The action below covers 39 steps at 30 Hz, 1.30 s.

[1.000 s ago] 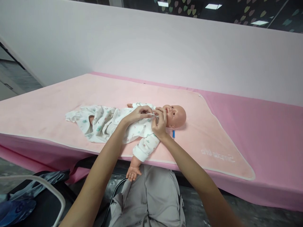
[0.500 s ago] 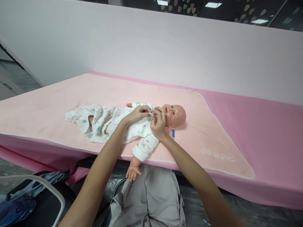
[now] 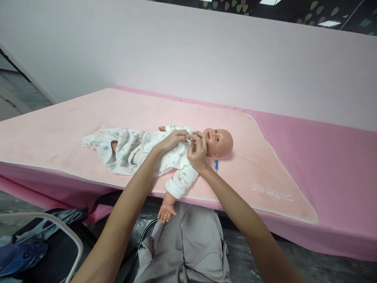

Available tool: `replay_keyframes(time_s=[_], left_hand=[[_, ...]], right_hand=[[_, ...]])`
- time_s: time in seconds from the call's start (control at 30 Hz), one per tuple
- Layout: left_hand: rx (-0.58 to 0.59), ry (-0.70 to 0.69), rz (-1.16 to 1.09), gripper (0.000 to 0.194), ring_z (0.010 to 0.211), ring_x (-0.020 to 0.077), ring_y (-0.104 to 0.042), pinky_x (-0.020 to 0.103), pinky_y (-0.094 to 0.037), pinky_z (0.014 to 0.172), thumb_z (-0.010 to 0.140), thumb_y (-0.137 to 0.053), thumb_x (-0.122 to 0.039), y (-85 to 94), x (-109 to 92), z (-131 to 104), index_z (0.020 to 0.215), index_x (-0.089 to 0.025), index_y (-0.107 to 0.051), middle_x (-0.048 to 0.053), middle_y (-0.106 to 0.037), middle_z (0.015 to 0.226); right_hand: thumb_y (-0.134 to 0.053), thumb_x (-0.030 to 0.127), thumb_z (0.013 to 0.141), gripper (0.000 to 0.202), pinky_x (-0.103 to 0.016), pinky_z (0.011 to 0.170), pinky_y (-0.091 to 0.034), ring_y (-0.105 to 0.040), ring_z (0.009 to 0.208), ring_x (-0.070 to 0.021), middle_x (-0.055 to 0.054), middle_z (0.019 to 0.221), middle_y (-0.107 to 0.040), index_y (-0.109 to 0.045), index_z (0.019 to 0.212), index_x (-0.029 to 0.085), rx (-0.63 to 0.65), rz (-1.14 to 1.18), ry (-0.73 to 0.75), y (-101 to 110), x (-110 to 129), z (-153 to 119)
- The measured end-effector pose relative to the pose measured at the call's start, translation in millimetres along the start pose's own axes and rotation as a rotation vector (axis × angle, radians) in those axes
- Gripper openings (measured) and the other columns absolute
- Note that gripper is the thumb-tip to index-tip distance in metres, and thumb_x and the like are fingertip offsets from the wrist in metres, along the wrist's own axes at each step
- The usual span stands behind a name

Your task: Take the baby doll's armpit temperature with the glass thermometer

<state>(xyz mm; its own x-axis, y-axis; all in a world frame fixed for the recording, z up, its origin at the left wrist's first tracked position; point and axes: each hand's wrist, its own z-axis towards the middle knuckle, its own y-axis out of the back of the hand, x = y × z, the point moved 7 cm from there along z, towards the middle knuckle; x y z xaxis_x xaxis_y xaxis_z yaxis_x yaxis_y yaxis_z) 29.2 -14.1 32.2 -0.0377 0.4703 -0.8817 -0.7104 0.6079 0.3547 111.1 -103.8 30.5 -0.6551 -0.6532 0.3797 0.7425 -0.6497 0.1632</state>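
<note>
A baby doll (image 3: 220, 142) lies on its back, its bald head to the right, dressed in a white patterned baby romper (image 3: 169, 163). At the top of its chest my left hand (image 3: 176, 140) is closed, its fingertips pinching the romper near the collar. My right hand (image 3: 198, 152) meets it there, fingers bent and closed on the same edge of cloth. The fingertips almost touch, and they hide the exact spot they grip. One doll arm (image 3: 167, 208) hangs over the table's front edge. The romper's leg part lies loosely spread to the left.
Beneath the doll is a peach mat (image 3: 273, 177) on a pink table cover (image 3: 338, 165). A small blue object (image 3: 216, 165) lies beside the doll's head. A white wall (image 3: 188, 59) rises behind. At lower left, a chair (image 3: 67, 236) holds a blue cap (image 3: 23, 255).
My left fingers have flattened slightly over the chest, and less white cloth shows between the fingertips. Both hands stay at the collar. The view has shifted slightly.
</note>
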Motion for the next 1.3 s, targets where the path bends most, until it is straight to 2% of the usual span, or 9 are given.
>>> replay_keyframes(time_s=[0.23, 0.5, 0.63, 0.73, 0.8, 0.93, 1.07, 1.2, 1.3], left_hand=[[-0.034, 0.03, 0.035, 0.016, 0.09, 0.02, -0.053, 0.031, -0.041, 0.083, 0.062, -0.048, -0.021, 0.4, -4.7, -1.4, 0.071, -0.015, -0.059, 0.004, -0.06, 0.085], [-0.004, 0.0, -0.092, 0.013, 0.084, 0.0165, -0.053, 0.027, -0.04, 0.08, 0.065, -0.051, -0.016, 0.1, -1.6, -2.1, 0.072, -0.016, -0.063, 0.001, -0.06, 0.081], [-0.174, -0.011, -0.331, 0.007, 0.079, 0.0154, -0.053, 0.028, -0.041, 0.079, 0.065, -0.058, -0.02, 14.0, -5.4, -7.2, 0.065, -0.015, -0.064, 0.001, -0.058, 0.075], [-0.313, -0.045, -0.442, 0.013, 0.075, 0.0162, -0.054, 0.031, -0.043, 0.077, 0.068, -0.058, -0.026, 27.6, -7.1, -18.5, 0.062, -0.016, -0.064, 0.003, -0.057, 0.073], [-0.339, -0.064, -0.287, 0.016, 0.076, 0.0167, -0.053, 0.031, -0.042, 0.081, 0.07, -0.058, -0.028, 32.6, -10.3, -29.6, 0.061, -0.016, -0.064, 0.004, -0.058, 0.073], [-0.278, -0.091, 0.028, 0.018, 0.085, 0.0173, -0.053, 0.029, -0.038, 0.086, 0.078, -0.057, -0.029, 32.4, -18.0, -53.1, 0.068, -0.016, -0.066, 0.004, -0.059, 0.078], [-0.201, -0.092, 0.11, 0.018, 0.091, 0.0199, -0.054, 0.03, -0.041, 0.084, 0.08, -0.057, -0.033, 29.2, -21.2, -64.5, 0.082, -0.016, -0.066, 0.006, -0.059, 0.091], [-0.164, -0.1, 0.194, 0.021, 0.098, 0.0221, -0.054, 0.032, -0.04, 0.088, 0.079, -0.06, -0.033, 27.3, -21.9, -63.3, 0.093, -0.017, -0.065, 0.008, -0.058, 0.1], [-0.143, -0.102, 0.209, 0.021, 0.102, 0.0226, -0.053, 0.033, -0.04, 0.09, 0.079, -0.061, -0.032, 26.4, -20.3, -61.4, 0.095, -0.018, -0.065, 0.008, -0.057, 0.104]], right_hand=[[-0.036, 0.003, 0.076, 0.037, -0.035, 0.084, -0.053, -0.052, 0.107, -0.0188, -0.009, 0.109, -0.048, -0.053, 0.104, 0.022, 0.005, -0.007, -0.009, -0.2, 0.4, 0.6], [-0.035, 0.001, 0.076, 0.04, -0.032, 0.081, -0.054, -0.053, 0.105, -0.0176, -0.009, 0.109, -0.048, -0.052, 0.106, 0.022, 0.042, -0.043, 0.058, -1.4, 6.9, 1.0], [-0.034, 0.003, 0.077, 0.039, -0.032, 0.079, -0.054, -0.053, 0.105, -0.0178, -0.009, 0.111, -0.048, -0.053, 0.107, 0.021, 0.028, -0.078, 0.014, 2.8, 0.2, 0.7], [-0.037, 0.007, 0.08, 0.034, -0.037, 0.087, -0.05, -0.051, 0.107, -0.0199, -0.011, 0.112, -0.05, -0.054, 0.106, 0.019, 0.019, -0.088, 0.019, 6.2, 2.5, 3.2], [-0.041, 0.013, 0.083, 0.027, -0.04, 0.091, -0.046, -0.051, 0.107, -0.021, -0.011, 0.112, -0.053, -0.056, 0.105, 0.019, 0.084, -0.133, 0.069, 2.6, 10.1, 5.1], [-0.05, 0.025, 0.086, 0.019, -0.041, 0.095, -0.041, -0.05, 0.109, -0.0237, -0.01, 0.114, -0.058, -0.061, 0.1, 0.018, 0.243, -0.247, 0.14, -9.3, 23.1, 5.0], [-0.049, 0.027, 0.087, 0.022, -0.042, 0.098, -0.037, -0.046, 0.114, -0.0256, -0.014, 0.119, -0.055, -0.063, 0.101, 0.015, 0.295, -0.334, 0.07, -14.0, 20.1, 3.3], [-0.049, 0.026, 0.087, 0.018, -0.04, 0.098, -0.037, -0.045, 0.113, -0.0256, -0.013, 0.118, -0.054, -0.063, 0.092, 0.016, 0.305, -0.361, 0.031, -14.7, 16.2, 2.1], [-0.049, 0.025, 0.086, 0.013, -0.039, 0.096, -0.038, -0.047, 0.111, -0.0247, -0.012, 0.115, -0.056, -0.06, 0.089, 0.017, 0.297, -0.345, 0.042, -13.9, 17.3, 1.9]])
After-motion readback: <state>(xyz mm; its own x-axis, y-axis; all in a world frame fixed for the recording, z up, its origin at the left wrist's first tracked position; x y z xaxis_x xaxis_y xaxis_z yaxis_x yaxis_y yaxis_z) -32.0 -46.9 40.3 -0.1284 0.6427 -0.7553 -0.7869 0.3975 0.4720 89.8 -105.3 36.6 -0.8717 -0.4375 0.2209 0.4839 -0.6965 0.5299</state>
